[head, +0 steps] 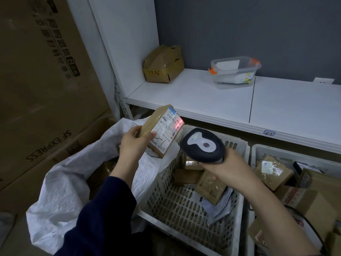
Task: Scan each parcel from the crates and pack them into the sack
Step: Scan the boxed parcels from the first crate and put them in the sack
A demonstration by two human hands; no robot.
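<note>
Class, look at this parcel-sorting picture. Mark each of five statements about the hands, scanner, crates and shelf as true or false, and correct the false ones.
1. The left hand holds a brown parcel with a white label. True.
2. The right hand holds the barcode scanner. True.
3. The scanner's red light falls on the shelf. False: it falls on the held parcel's label.
4. The white crate below the scanner is empty. False: several parcels lie in it.
5. A clear plastic tub with orange clips sits on the shelf. True.
</note>
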